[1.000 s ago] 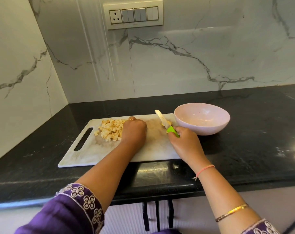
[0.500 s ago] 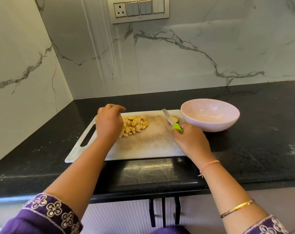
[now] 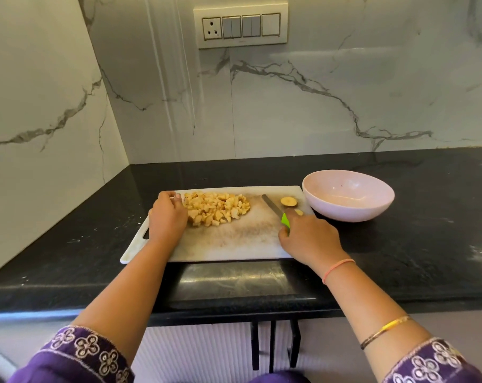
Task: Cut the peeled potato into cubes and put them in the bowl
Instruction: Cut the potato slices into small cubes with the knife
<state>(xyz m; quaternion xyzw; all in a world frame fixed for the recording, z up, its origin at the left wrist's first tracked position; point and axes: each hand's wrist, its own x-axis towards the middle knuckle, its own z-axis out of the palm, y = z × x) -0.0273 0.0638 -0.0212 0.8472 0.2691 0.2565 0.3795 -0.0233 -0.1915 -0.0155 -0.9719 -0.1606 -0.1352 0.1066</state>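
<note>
Potato cubes (image 3: 216,210): heaped on the far left part of the cutting board (image 3: 234,241)
Left hand (image 3: 168,217): against the heap's left edge, fingers curled together; any cube held is hidden
Right hand (image 3: 309,239): fingers clamped round the knife (image 3: 274,208) handle
Bowl (image 3: 347,196): just right of the board

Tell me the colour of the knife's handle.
Bright green. The knife handle pokes out just above the right hand gripping it, seen best in the head view.

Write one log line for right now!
left hand: beside cube pile | right hand: grips knife | bowl: no cubes yet
</note>
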